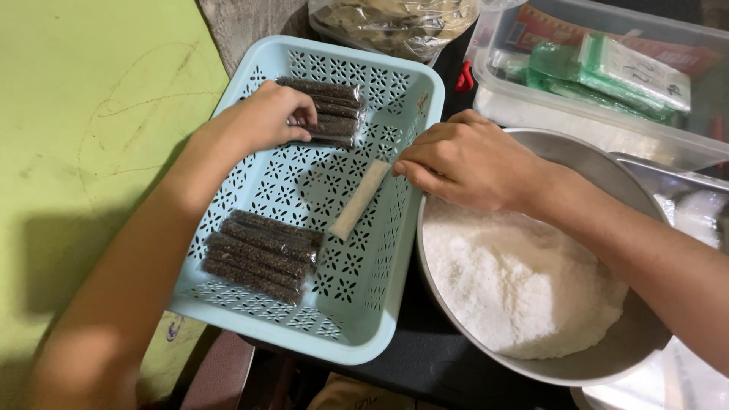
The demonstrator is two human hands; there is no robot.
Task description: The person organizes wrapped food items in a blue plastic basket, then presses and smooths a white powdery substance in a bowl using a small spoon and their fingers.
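Packet (358,200) diagonal, upper end in right hand (463,161).

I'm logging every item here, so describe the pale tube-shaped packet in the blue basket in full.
The pale packet is a slim, straight stick, cream-white, apparently a filled clear plastic sleeve. It slants inside the light blue basket, lower end on the perforated floor near the lower bundle of dark packets, upper end raised toward the right wall. The right hand pinches that upper end in its fingertips. Nothing else touches it.
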